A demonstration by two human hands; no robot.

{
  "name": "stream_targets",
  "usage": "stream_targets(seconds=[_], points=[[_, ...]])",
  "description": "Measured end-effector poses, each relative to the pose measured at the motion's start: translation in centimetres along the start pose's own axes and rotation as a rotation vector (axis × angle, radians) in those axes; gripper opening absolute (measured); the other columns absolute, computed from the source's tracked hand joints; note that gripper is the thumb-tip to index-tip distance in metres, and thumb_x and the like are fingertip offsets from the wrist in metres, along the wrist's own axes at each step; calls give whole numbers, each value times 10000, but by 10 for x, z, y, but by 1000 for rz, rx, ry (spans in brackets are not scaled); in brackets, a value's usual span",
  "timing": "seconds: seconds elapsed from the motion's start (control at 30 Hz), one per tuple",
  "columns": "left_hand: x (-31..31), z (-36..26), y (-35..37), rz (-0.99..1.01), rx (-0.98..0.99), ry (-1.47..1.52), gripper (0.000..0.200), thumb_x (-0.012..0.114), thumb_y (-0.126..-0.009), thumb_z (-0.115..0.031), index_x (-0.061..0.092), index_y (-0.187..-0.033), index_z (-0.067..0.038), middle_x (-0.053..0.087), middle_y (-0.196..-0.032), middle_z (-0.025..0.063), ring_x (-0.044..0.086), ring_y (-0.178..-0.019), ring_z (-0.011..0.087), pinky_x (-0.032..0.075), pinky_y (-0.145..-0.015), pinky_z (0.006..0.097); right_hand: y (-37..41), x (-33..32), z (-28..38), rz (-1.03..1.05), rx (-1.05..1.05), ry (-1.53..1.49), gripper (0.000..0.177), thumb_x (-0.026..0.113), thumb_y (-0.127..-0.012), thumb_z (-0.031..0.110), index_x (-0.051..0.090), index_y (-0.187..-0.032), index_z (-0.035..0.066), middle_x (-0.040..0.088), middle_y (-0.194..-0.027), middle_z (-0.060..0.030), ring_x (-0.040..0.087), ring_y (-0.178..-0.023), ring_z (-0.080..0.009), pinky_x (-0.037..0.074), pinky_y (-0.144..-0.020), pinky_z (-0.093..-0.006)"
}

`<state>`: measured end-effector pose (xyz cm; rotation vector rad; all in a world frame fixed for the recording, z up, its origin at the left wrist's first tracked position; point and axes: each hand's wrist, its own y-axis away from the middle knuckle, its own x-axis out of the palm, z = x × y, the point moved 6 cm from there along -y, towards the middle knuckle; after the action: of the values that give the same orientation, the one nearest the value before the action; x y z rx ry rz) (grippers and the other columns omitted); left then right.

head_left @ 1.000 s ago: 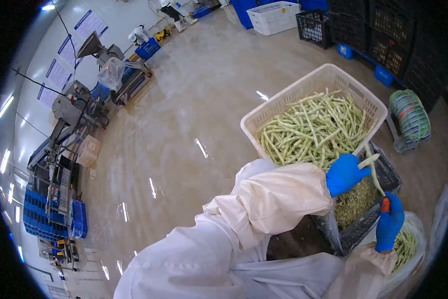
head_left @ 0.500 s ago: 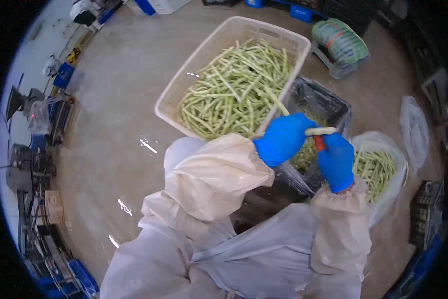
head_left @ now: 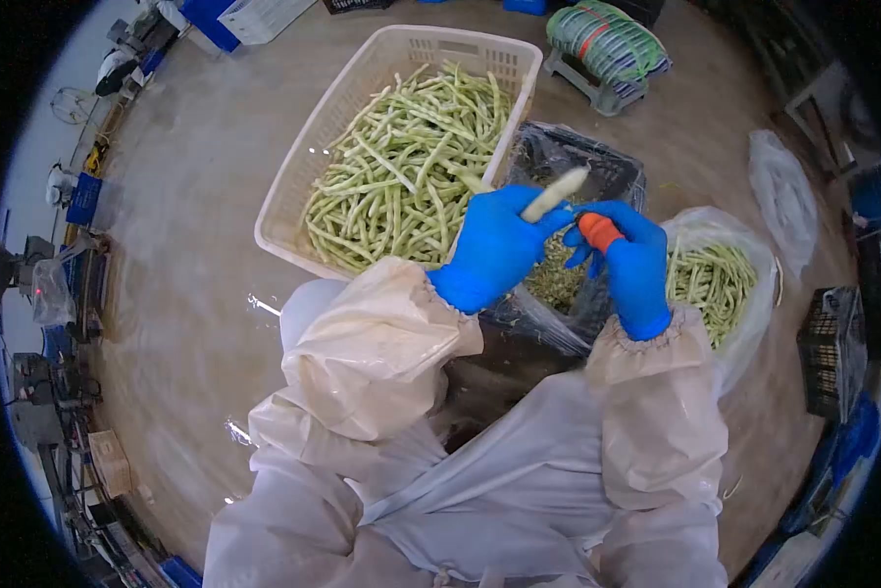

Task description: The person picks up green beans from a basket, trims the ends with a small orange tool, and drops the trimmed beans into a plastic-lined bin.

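Single head-worn view, wide fisheye, pitched steeply forward and down over the wearer's lap (head_left: 499,490). Bean crate (head_left: 401,54) at close range; left hand (head_left: 499,245) and right hand (head_left: 636,274) off its near right side, floor (head_left: 205,196) spreading left of and beyond it.

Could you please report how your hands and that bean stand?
Left hand holding a bean. Right hand close beside it. Nothing visibly in the way.

From far away, I see a pale wall (head_left: 43,137) at ten o'clock and a shiny brown floor (head_left: 195,216), with a bright light spot (head_left: 237,432) at eight.
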<state>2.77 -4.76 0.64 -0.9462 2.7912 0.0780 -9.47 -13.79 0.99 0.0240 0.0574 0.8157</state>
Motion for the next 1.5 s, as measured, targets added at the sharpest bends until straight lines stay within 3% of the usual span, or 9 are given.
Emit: stream_targets(seconds=[0.03, 0.23, 0.4, 0.87, 0.97, 1.03, 1.17, 1.3, 1.5], points=[[0, 2, 1, 4, -124, 182, 161, 696, -776, -102, 677, -888, 12, 654, -738, 90, 587, -580, 129, 472, -507, 264, 0, 0, 1, 22, 66, -107, 177, 560, -878, 114, 619, -978, -18, 645, -782, -99, 618, -632, -149, 454, -520, -240], [-58, -34, -16, -122, -29, 286, 306, 607, -854, -261, 644, -1015, -4, 664, -882, 86, 606, -623, 96, 369, -420, 179, -3, 4, -7, 46, 64, -98, 199, 560, -879, 124, 621, -1013, -11, 653, -822, -103, 622, -644, -148, 448, -523, -234], [-141, -5, -42, -355, 6, 451, 363, 534, -903, -218, 528, -1207, -21, 627, -1059, 76, 592, -768, 63, 337, -478, 144, -10, -17, -9, -70, 11, -51, 197, 563, -877, 118, 624, -1016, -7, 656, -822, -110, 622, -656, -150, 450, -533, -235], [-215, 6, -31, -869, 138, 359, 331, 597, -859, -191, 567, -1096, 38, 618, -1027, 110, 651, -912, 236, 416, -510, 232, -23, -69, -12, -231, -114, 169, 257, 591, -843, 107, 631, -1093, 62, 657, -904, -115, 631, -735, -158, 467, -603, -253], [-200, 10, -42, -715, 77, 408, 367, 625, -837, -182, 555, -1118, 45, 599, -1075, 128, 638, -962, 254, 411, -502, 221, -25, -63, -23, -243, -347, 560, 306, 614, -819, 105, 627, -1125, 108, 645, -942, -107, 612, -786, -158, 472, -655, -269], [-171, 4, -51, -388, -26, 383, 398, 575, -871, -211, 524, -1193, 17, 624, -1043, 100, 614, -776, 142, 364, -475, 184, -20, -50, -14, -321, -570, 774, 327, 630, -806, 109, 629, -1132, 134, 636, -956, -103, 594, -806, -164, 470, -690, -281], [-88, -10, -37, 104, -266, 225, 401, 513, -911, -259, 514, -1246, -37, 643, -965, 44, 401, -549, 23, 299, -444, 143, -15, -32, 1, -200, -332, 386, 296, 649, -801, 133, 645, -1096, 117, 638, -961, -118, 594, -816, -202, 470, -729, -303], [-25, 22, -16, 371, -423, -25, 315, 639, -827, -335, 670, -922, -37, 644, -708, 35, 453, -483, 52, 334, -428, 206, -14, -10, -10, -57, -266, 203, 283, 654, -803, 183, 645, -1065, 76, 636, -982, -140, 612, -843, -208, 474, -734, -317], [17, 21, 8, 580, -495, -235, 214, 639, -815, -219, 645, -900, -22, 623, -685, 19, 436, -479, 48, 316, -410, 196, -10, 3, -24, 230, -111, 199, 232, 638, -811, 139, 645, -1011, 21, 651, -839, -108, 601, -770, -150, 474, -693, -301]])
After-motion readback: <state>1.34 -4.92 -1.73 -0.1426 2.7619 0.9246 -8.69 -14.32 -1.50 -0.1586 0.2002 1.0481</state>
